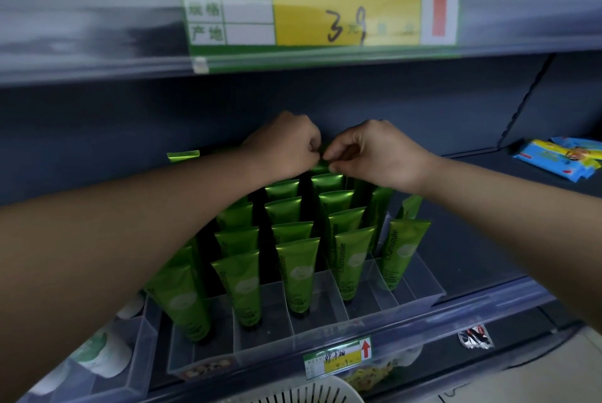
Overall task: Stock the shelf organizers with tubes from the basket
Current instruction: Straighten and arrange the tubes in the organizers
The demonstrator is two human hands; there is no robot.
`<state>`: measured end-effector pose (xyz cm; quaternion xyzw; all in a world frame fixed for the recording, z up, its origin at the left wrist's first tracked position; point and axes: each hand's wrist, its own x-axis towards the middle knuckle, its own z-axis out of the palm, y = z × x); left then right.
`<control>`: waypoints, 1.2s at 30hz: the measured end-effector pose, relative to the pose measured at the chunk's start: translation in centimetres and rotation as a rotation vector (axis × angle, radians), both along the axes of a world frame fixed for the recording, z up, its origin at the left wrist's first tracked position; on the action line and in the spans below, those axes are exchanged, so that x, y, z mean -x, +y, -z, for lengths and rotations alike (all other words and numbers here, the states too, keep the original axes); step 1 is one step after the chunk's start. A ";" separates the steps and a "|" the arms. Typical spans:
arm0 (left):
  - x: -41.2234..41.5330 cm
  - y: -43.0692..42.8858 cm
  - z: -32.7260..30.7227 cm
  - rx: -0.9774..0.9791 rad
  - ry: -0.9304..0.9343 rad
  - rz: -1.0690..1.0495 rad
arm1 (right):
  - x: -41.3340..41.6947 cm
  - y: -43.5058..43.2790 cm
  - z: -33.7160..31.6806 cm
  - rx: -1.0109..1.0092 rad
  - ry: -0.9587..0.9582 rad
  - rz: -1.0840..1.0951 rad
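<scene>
Both my arms reach to the far end of the shelf. My left grip (286, 145) and right grip (374, 155) meet there, each with fingertips pinched together on the flat crimped top of one green tube (321, 167), one from either side. That tube sits at the very back of a middle lane in the clear organizer (420, 275), close against the dark rear panel, with the rows of other tubes (299, 272) standing nearer to me.

I judge this to be the seating step: the tube is down in its lane and I am squaring it up behind its neighbours. Next I would need to let go with both grips without tipping it, draw my arms back over the standing rows without brushing them, and go to the white basket (303, 393) at the near edge. Its contents are out of view.

The tube's long axis runs close to vertical, crimped end up. I take its cap to point down like the others', though my hands and the row in front hide its lower part. Its flat seal runs left to right, across the lane.
</scene>
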<state>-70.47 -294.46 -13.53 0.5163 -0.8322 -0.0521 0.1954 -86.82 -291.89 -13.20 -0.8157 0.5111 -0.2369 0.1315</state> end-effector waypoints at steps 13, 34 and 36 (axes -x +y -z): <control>-0.2 -2.4 -0.8 0.043 0.075 -0.095 | -0.7 -3.4 -1.4 0.095 0.257 0.152; 1.2 -4.1 0.4 -0.030 -0.063 -0.175 | -2.5 -5.3 -0.5 -0.065 0.294 0.091; 1.1 -4.0 0.4 -0.015 -0.080 -0.169 | -2.7 -5.0 -0.7 -0.072 0.299 0.085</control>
